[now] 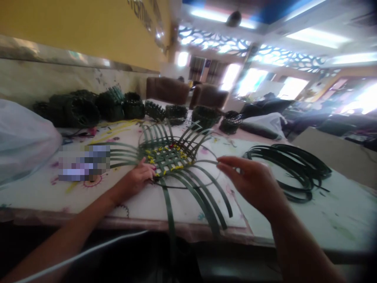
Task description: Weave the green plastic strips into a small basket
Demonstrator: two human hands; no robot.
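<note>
Now weaving, apparently | left hand (pixel 141 173) at the edge of the woven mat (pixel 168 160), grip unclear | right hand (pixel 247 179) pinching a green strip (pixel 205 161), fingers narrow | next pull wants steady tension

Bare left hand (pixel 141 175) and right hand (pixel 253 182), forearms (pixel 94 210) equally uncovered.

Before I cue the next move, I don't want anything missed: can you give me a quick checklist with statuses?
1. Left hand at the woven base: ok.
2. Right hand at the end of a green strip: ok.
3. Left-hand grip firm: cannot tell.
4. Near strips all within the table edge: not ok, one overhangs.
5. Coiled strips clear of right hand: cannot tell, they overlap in view.
</note>
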